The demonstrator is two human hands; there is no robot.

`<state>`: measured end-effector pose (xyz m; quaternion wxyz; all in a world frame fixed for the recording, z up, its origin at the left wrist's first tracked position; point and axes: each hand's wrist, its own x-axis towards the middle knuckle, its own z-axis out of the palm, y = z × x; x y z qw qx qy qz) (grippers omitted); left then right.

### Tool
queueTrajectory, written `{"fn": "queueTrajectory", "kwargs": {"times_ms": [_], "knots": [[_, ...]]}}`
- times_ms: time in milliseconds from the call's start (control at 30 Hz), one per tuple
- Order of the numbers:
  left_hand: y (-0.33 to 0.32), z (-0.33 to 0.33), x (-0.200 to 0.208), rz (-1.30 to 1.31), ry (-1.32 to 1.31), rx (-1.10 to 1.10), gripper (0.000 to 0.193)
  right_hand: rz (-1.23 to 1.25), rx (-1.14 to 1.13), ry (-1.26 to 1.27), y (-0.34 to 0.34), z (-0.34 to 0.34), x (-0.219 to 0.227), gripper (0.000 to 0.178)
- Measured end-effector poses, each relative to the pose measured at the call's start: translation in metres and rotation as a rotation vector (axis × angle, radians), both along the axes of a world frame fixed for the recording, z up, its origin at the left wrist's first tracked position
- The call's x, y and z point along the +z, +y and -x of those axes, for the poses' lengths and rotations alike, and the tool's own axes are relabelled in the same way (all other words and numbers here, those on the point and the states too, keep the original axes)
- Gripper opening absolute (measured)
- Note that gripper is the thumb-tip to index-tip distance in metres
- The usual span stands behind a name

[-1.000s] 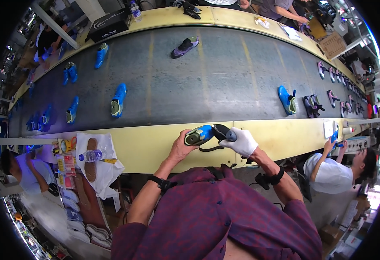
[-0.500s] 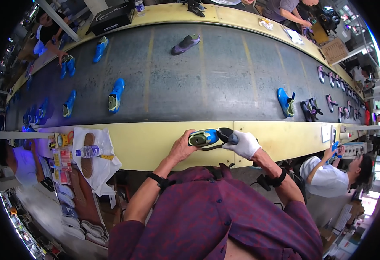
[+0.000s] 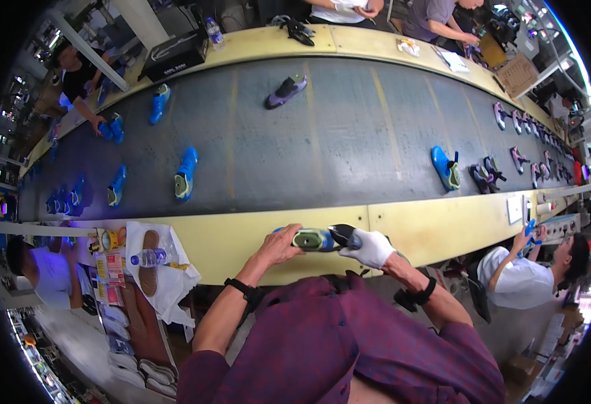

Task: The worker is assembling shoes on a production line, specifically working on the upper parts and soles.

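Above the near ledge I hold a blue shoe sideways, its pale green inside facing up. My left hand, bare, is closed around its left end and hides much of the blue upper there. On my right hand is a white glove; its fingers grip the black flap-like part at the shoe's right end. Whether this part is the tongue, I cannot tell. Beyond the ledge, another blue shoe lies on the dark conveyor belt.
A purple and black shoe lies farther out on the belt, and a blue one to the right. At left, a water bottle rests on white paper by brown insoles. Co-workers sit at both sides; a black box stands across.
The view has shifted, so the belt and ledge sit lower in the picture. Both hands still grip the shoe, which has turned a little; less of its blue side shows.
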<state>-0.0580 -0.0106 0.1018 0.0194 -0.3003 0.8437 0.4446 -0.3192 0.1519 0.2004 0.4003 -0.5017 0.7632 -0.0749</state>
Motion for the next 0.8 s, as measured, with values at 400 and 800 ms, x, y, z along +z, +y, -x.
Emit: {"fn": "queueTrajectory", "kwargs": {"times_ms": [400, 800], "knots": [[-0.007, -0.037, -0.032, 0.365, -0.009, 0.215, 0.091, 0.216, -0.684, 0.283, 0.073, 0.158, -0.148, 0.048], [-0.042, 0.005, -0.086, -0.266, -0.092, 0.717, 0.105, 0.205, -0.800, 0.457, 0.067, 0.167, -0.146, 0.038]]}}
